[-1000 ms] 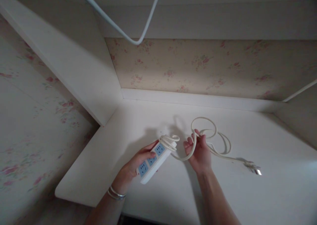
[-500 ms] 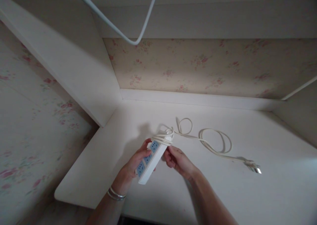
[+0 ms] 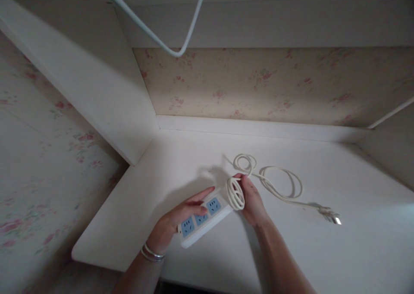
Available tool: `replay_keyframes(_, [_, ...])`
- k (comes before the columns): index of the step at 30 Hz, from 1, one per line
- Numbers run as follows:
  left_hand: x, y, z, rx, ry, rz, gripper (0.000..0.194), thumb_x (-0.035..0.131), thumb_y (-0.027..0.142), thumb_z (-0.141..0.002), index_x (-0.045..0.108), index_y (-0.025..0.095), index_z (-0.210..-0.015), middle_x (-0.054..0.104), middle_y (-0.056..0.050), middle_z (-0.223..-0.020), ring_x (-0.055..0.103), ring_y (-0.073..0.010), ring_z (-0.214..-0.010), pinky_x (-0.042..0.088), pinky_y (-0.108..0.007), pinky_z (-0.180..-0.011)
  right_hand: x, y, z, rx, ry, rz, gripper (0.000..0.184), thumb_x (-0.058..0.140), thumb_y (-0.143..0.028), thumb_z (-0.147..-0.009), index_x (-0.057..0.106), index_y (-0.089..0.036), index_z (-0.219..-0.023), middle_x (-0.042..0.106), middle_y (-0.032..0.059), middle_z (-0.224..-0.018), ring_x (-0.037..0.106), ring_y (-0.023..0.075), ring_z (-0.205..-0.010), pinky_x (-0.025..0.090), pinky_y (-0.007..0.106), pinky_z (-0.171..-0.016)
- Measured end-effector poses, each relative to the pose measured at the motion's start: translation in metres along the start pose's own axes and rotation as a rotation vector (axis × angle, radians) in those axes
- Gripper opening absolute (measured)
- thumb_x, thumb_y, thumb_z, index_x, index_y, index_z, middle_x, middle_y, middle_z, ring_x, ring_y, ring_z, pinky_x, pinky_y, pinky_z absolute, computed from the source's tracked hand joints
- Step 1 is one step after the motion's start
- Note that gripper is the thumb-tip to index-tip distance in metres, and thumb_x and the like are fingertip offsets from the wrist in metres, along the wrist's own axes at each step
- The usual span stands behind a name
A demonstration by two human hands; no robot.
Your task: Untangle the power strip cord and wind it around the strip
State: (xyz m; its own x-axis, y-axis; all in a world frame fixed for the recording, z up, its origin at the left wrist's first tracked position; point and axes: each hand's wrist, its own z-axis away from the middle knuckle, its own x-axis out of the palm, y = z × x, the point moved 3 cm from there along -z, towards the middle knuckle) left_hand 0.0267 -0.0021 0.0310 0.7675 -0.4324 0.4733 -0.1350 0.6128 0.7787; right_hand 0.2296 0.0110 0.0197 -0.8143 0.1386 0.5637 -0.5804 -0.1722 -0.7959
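My left hand [image 3: 176,218] grips a white power strip [image 3: 202,218] with blue sockets, held just above a white desk [image 3: 291,242]. Its cream cord [image 3: 280,186] is coiled in several turns around the strip's far end. My right hand [image 3: 252,201] is closed on those coils beside the strip's end. The loose part of the cord runs right across the desk in loops and ends in a plug [image 3: 330,214] lying flat. Two thin bangles [image 3: 152,253] sit on my left wrist.
The desk sits in an alcove with flowered wallpaper [image 3: 258,82] behind and a white side panel [image 3: 97,82] on the left. A white cable [image 3: 168,44] hangs across the top of the view. The desk's front edge is close to me.
My right hand carried the cord around the strip's end, adding a turn to the coil. The strip tilted flatter in my left hand. The loose cord on the desk grew shorter.
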Motion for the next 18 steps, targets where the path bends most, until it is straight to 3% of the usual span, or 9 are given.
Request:
replay_keyframes(7, [-0.004,0.004,0.001,0.052,0.147,0.016,0.048,0.069,0.019,-0.072,0.064,0.022,-0.120,0.071,-0.005,-0.104,0.066,-0.0180,-0.076,0.048,-0.022,-0.059,-0.024,-0.025,-0.006,-0.229,0.188,-0.256,0.021,0.067,-0.048,-0.079,0.063,-0.027,-0.081,0.064,-0.0048,-0.077,0.058,0.0131,-0.070,0.045,0.028,-0.066])
replay_keyframes(13, [-0.023,0.003,-0.001,0.158,0.238,0.214,0.050,0.067,0.025,-0.075,0.057,0.021,-0.124,0.069,-0.003,-0.083,0.063,-0.0135,-0.055,0.052,-0.022,-0.047,-0.031,-0.028,-0.011,-0.300,0.152,-0.386,0.019,0.068,-0.044,-0.080,0.062,-0.026,-0.083,0.060,-0.0069,-0.072,0.050,0.0082,-0.060,0.042,0.024,-0.058])
replay_keyframes(15, [-0.034,0.003,-0.002,0.246,0.248,0.336,0.040,0.064,0.030,-0.079,0.057,0.019,-0.117,0.066,-0.002,-0.074,0.059,-0.0108,-0.047,0.049,-0.020,-0.041,-0.033,-0.028,-0.011,-0.290,0.131,-0.454,0.018,0.069,-0.041,-0.080,0.061,-0.025,-0.082,0.059,-0.0076,-0.070,0.047,0.0069,-0.057,0.041,0.022,-0.056])
replay_keyframes(18, [-0.045,0.009,0.000,0.399,0.174,0.560,0.020,0.055,0.030,-0.086,0.058,0.014,-0.098,0.064,-0.003,-0.075,0.055,-0.0077,-0.047,0.047,-0.017,-0.040,-0.037,-0.031,-0.010,-0.284,0.090,-0.504,0.017,0.069,-0.038,-0.081,0.060,-0.024,-0.081,0.058,-0.0083,-0.070,0.044,0.0053,-0.055,0.041,0.021,-0.055])
